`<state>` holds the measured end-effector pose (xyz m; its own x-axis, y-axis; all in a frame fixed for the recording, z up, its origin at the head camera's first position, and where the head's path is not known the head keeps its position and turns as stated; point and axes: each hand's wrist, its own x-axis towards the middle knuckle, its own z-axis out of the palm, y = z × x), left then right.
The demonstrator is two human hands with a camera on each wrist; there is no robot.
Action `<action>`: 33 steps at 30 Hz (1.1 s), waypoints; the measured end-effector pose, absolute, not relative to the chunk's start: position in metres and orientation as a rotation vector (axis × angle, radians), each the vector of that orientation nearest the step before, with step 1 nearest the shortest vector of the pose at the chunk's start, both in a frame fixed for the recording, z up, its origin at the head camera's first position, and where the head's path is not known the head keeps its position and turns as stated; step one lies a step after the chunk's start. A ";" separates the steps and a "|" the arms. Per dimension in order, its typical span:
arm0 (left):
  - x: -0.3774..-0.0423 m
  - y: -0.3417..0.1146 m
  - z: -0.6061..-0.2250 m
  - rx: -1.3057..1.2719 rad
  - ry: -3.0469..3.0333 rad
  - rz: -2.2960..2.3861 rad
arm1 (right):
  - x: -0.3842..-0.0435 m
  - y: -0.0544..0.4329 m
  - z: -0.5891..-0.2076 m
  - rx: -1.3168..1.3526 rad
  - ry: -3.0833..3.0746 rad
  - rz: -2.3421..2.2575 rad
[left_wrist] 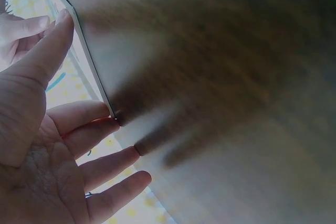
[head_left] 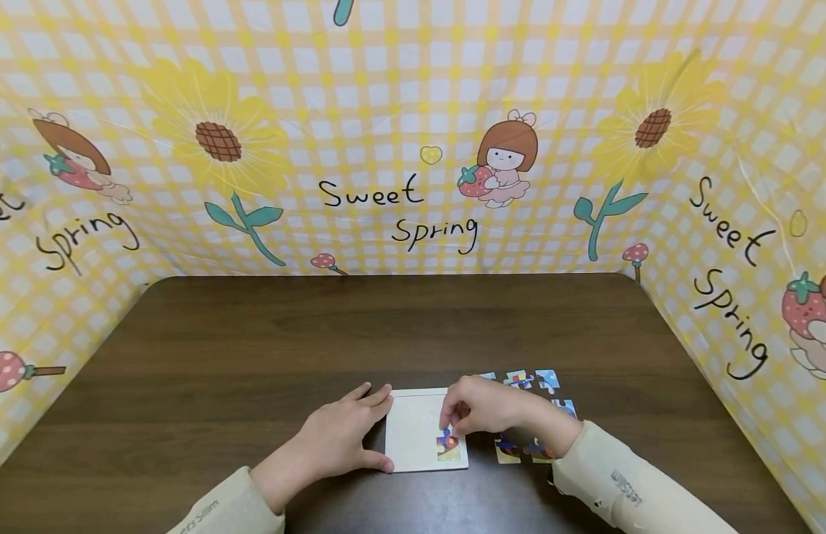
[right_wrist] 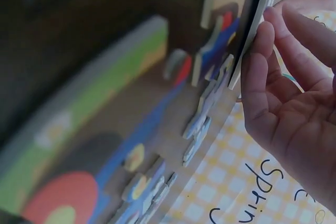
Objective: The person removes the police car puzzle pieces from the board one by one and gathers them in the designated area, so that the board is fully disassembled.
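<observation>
A white puzzle board (head_left: 411, 430) lies on the table in front of me. My left hand (head_left: 336, 434) rests at its left side, fingers spread and fairly straight, with the thumb by the near corner and a fingertip by the far one. In the left wrist view those fingertips touch the edge of the board (left_wrist: 90, 59). Over the board's right part, my right hand (head_left: 489, 406) pinches a colourful jigsaw piece (head_left: 448, 448) at the near right corner. The fingertips partly cover this piece; in the right wrist view the right hand (right_wrist: 294, 72) hides it.
Several loose jigsaw pieces (head_left: 547, 380) lie right of the board, some partly under the right forearm. Around the brown table (head_left: 253, 334) hangs a yellow checked cloth (head_left: 386, 111) on the back and both sides.
</observation>
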<state>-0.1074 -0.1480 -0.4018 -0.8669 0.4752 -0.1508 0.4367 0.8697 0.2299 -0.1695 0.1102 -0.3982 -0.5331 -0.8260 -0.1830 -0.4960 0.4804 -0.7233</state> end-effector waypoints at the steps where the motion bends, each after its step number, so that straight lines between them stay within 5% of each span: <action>1: -0.108 -0.148 -0.402 0.698 2.838 0.279 | -0.169 0.110 -0.399 -1.080 2.214 -0.838; 33: -0.108 -0.148 -0.403 0.690 2.833 0.285 | -0.168 0.113 -0.404 -1.000 2.073 -1.045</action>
